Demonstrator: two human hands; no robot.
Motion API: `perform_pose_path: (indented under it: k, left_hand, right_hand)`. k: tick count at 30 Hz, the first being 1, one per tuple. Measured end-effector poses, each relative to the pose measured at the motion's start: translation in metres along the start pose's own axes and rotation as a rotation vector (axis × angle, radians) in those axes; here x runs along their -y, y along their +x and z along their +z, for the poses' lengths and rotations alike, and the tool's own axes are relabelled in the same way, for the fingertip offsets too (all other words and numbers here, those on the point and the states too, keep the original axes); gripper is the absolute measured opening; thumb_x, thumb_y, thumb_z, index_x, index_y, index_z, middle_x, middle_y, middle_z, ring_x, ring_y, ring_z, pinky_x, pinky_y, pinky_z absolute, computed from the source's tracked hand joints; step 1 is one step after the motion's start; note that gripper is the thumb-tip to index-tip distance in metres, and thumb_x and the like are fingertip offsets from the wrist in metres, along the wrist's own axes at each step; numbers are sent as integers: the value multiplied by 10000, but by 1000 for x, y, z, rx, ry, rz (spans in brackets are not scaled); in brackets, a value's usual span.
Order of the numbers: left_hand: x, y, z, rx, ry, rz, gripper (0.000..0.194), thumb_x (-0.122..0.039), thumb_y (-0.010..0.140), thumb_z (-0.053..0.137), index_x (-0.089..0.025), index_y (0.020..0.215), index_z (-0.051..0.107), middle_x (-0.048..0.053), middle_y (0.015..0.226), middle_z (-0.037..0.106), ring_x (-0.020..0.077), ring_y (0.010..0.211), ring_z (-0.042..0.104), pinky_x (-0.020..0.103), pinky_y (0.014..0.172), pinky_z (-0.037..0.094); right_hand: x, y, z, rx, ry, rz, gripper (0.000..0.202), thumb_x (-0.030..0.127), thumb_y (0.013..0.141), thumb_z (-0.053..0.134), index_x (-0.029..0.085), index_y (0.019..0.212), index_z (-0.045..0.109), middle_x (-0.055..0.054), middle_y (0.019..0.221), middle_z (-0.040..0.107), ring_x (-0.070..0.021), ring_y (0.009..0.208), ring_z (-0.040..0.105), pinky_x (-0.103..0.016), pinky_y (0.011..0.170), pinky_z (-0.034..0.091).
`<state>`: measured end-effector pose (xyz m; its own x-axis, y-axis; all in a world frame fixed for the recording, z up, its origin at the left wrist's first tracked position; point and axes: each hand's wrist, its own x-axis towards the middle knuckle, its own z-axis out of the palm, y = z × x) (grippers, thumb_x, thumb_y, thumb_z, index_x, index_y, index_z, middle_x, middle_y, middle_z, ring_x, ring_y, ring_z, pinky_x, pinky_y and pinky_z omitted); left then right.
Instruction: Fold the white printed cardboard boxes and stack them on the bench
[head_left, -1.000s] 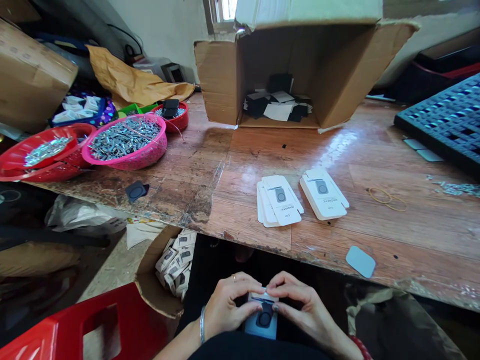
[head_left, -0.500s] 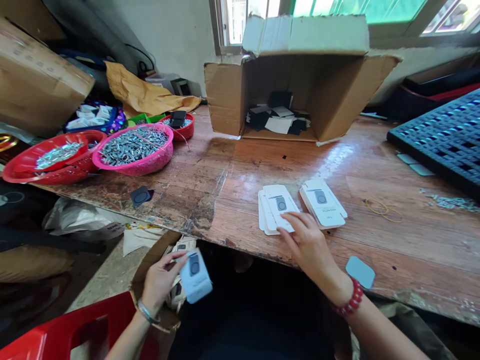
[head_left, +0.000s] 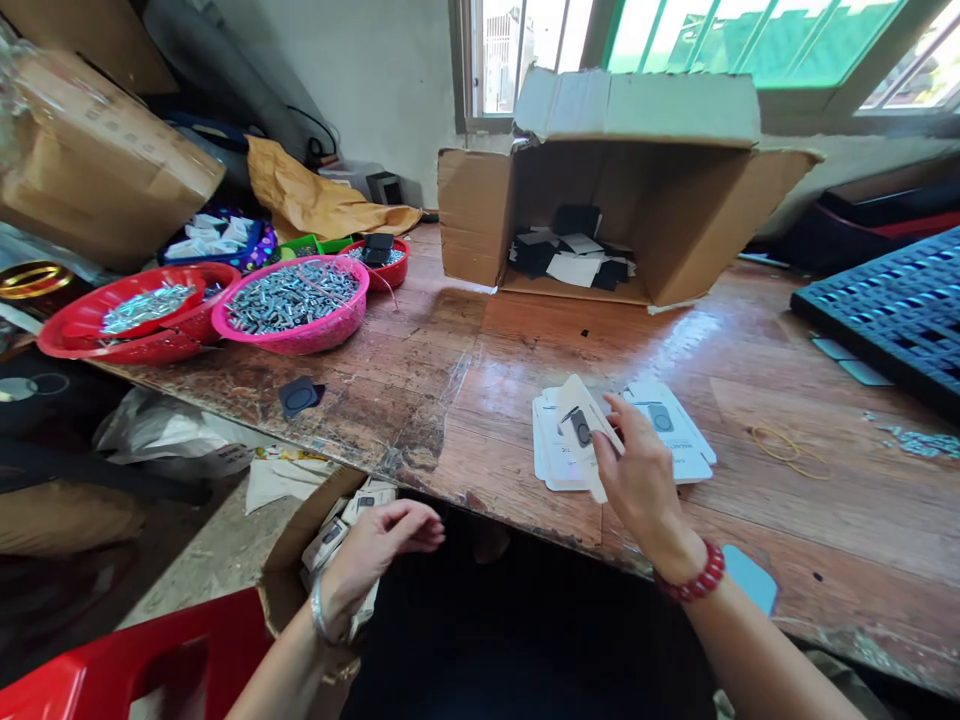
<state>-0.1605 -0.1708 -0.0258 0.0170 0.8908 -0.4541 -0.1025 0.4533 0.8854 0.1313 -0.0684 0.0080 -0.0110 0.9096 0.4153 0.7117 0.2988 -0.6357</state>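
My right hand (head_left: 637, 470) pinches a thin white printed carton (head_left: 579, 428) by its right edge. The carton is tilted up above a stack of like cartons (head_left: 551, 470) on the wooden table; its printed face carries a dark device picture. Just right of it, partly behind my fingers, lies a second stack of cartons (head_left: 694, 455). Loosely curled, with nothing visible in it, my left hand (head_left: 386, 550) is off the table's front edge. It hovers beside and above an open cardboard box (head_left: 281, 570) with several printed cartons (head_left: 326, 540) inside.
A pink basket (head_left: 300, 340) of metal parts and a red basket (head_left: 112, 350) stand at the left. An open cardboard box (head_left: 476, 220) with dark and white pieces sits at the back. On the right are a rubber band (head_left: 787, 452), a pale-blue pad (head_left: 750, 578) and a dark grid tray (head_left: 892, 300).
My left hand has let go of its carton and moved right. My right hand has lifted a carton from the left stack. The view has shifted slightly.
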Motion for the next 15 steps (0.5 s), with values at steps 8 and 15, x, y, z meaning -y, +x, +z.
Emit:
perform_pose_path:
  k: [8,15]
  left_hand:
    - [-8,-4,107,418,-667,0,753,-749,777,531,-153,1216,665,144,1178,716,334,1227,575,470,1088,396]
    - [0,-8,109,382,-530,-202,594,-648,872,504,-152,1122,715,119,1061,752,295,1020,679,442,912,521]
  right_hand:
    - [40,-82,9,286,543,211,90,299,890,600,237,909,537,-15,805,627,-187,716,625,-300,618,542]
    - [31,-76,2,294,122,-290,498,25,797,580,228,1245,505,-113,1240,528,-308,1146,459,-520,958,453]
